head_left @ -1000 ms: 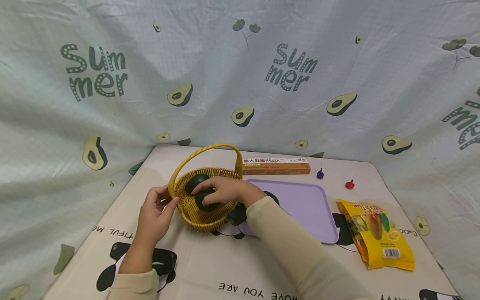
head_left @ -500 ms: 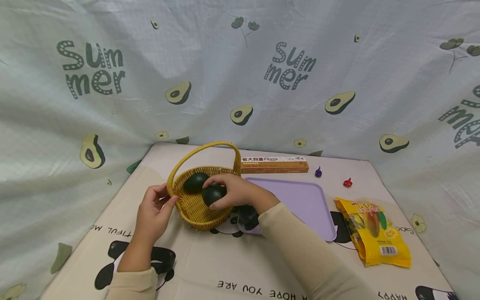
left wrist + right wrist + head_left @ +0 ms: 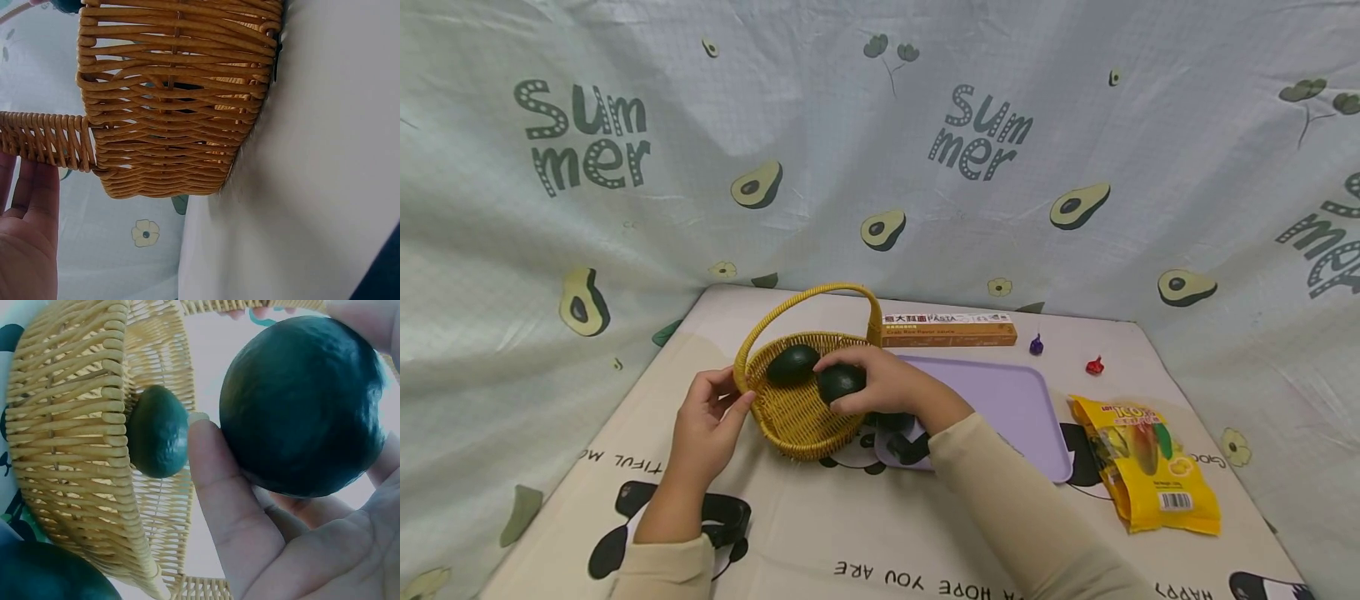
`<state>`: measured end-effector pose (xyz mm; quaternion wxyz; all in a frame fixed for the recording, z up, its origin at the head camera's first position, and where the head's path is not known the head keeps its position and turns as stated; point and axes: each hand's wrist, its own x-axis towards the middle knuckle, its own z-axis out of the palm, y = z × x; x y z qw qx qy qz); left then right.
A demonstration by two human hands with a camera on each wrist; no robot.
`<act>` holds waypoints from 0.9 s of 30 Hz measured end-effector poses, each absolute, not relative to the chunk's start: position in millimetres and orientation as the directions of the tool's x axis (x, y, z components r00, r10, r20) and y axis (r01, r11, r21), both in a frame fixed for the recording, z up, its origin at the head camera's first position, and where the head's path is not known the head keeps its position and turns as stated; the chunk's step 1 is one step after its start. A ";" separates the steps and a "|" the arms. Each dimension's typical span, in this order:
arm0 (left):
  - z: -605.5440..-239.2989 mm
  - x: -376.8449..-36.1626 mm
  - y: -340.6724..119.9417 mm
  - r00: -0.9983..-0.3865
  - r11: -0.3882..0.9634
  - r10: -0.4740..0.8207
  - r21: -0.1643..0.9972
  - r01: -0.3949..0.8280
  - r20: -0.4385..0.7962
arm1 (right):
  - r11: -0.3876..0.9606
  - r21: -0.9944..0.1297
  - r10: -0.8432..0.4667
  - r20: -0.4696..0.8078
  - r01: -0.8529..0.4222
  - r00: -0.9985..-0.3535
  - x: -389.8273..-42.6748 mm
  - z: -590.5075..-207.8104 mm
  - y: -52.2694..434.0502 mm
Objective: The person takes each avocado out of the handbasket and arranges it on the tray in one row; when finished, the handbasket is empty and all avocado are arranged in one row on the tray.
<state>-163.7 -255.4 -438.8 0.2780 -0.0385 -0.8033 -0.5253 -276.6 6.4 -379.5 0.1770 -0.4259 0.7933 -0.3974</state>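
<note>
A yellow wicker basket (image 3: 797,425) with a tall arched handle stands left of the table's middle. My left hand (image 3: 711,425) grips it where the handle meets the left rim, thumb in front and fingers behind. Above the basket's right side, my right hand (image 3: 887,382) holds a dark green avocado (image 3: 303,406) between thumb and fingers. A second avocado (image 3: 793,365) lies inside the basket, towards the back left. Outside the basket, another rounded dark green thing (image 3: 50,575), which looks like an avocado, is partly seen in the right wrist view.
A lilac tray (image 3: 1011,408) lies right of the basket, partly behind the right forearm. Behind it is a long pasta box (image 3: 949,331). Farther right are a small purple wrapped piece (image 3: 1036,345), a red one (image 3: 1094,366) and a yellow mango-print bag (image 3: 1150,467).
My right hand has lifted one avocado from the basket and moved it to the right, towards the right rim. My left hand has stayed on the basket.
</note>
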 end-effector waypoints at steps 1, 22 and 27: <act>-438.9 -163.7 -255.4 -0.843 0.445 -0.231 0.823 0.353 0.486 | 0.324 -0.788 -0.810 0.055 -0.523 -0.584 -276.2 -379.4 7.7; -439.8 -163.8 -254.5 -0.843 0.444 -0.233 0.824 0.351 0.484 | 0.332 -0.818 -0.706 0.116 -0.471 -0.699 -274.5 -374.2 37.6; -440.9 -163.7 -254.6 -0.842 0.449 -0.232 0.821 0.352 0.488 | 0.351 -0.821 -0.686 0.101 -0.450 -0.720 -273.6 -374.3 43.5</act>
